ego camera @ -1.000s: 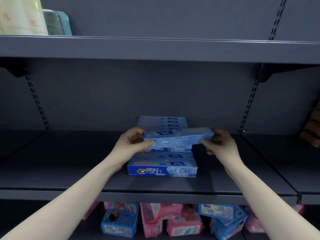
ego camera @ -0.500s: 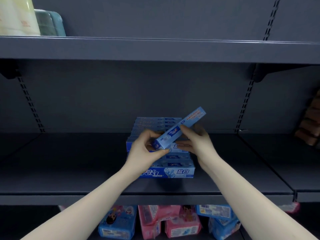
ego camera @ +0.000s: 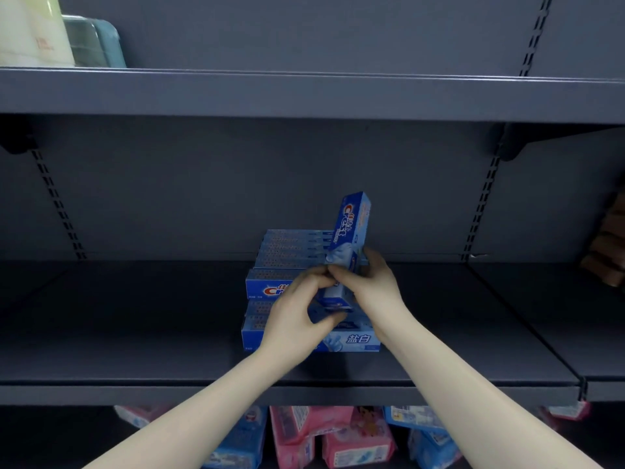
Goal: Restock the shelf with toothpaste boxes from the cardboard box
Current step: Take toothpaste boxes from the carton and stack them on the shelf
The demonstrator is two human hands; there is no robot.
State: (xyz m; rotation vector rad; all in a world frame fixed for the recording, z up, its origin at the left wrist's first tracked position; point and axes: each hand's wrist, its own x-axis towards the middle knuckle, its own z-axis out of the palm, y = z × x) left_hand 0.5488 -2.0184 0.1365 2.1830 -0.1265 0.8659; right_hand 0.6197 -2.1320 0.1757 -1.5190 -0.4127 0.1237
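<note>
We cannot see the lower end of the upright toothpaste box; the left hand and right hand cover it. The left hand also hides the middle of the front stack of boxes on the shelf, breaking its printed name. The packets on the lower shelf are cut by the bottom edge, their print blurred. At the shelf's right end, brown goods are cropped and too dim for us to identify.
</note>
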